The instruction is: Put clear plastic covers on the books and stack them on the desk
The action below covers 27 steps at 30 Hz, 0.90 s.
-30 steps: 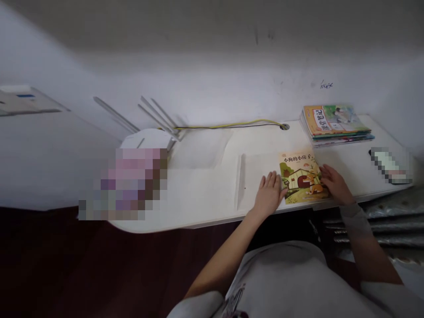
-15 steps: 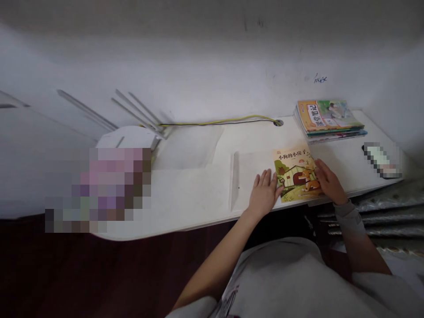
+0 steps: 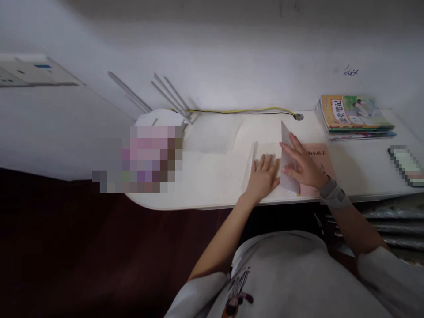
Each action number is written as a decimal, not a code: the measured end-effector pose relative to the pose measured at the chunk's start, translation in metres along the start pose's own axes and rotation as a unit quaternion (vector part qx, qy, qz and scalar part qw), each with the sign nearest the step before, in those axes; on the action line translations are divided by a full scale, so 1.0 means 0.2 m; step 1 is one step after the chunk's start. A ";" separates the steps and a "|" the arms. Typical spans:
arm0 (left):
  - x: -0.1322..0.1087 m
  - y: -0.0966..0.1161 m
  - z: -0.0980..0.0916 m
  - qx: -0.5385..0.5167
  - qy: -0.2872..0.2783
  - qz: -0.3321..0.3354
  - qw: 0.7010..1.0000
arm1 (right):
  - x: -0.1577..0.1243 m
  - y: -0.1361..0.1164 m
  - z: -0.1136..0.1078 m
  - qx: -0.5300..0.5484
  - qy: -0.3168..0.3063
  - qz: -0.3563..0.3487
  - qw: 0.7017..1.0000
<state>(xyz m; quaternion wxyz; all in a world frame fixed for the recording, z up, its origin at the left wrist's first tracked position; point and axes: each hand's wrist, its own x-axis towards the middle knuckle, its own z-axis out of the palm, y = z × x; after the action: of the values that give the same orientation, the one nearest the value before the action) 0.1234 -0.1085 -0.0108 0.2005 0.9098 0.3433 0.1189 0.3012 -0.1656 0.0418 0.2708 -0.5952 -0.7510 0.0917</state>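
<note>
Cover held upright by right hand, grip pinched on it, so book lies open. Left hand laid flat, open, empty, on bench left of book, seemingly as brace.

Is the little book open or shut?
Open. The right hand lifts the cover up on edge, and the pink page shows underneath.

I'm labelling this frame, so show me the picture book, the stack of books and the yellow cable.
picture book (image 3: pixel 321 161), head view, on its pink first page.
stack of books (image 3: pixel 354 112), head view, on the top cover.
yellow cable (image 3: pixel 245 111), head view, mid-run along the wall.
</note>
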 end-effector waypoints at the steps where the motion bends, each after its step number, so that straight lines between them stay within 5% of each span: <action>1: 0.00 -0.03 -0.02 0.006 -0.001 -0.011 1.000 | 0.03 -0.02 0.01 -0.033 -0.021 -0.012 0.999; 8: -0.01 -0.13 0.01 0.006 -0.003 -0.023 1.000 | 0.09 0.02 0.06 -0.176 -0.166 -0.065 0.968; 18: -0.03 -0.11 0.03 -0.056 0.061 -0.047 0.995 | 0.03 0.01 0.18 -0.241 -0.117 -0.027 0.963; 27: -0.03 -0.10 0.02 -0.033 0.049 -0.047 0.997 | 0.03 -0.04 0.25 -0.200 -0.116 -0.009 0.973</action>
<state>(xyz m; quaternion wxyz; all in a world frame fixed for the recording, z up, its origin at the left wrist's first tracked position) 0.1081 -0.1006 -0.0236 0.2185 0.8786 0.3911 0.1652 0.2664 -0.1523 0.0053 0.0584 -0.6157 -0.7858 0.0054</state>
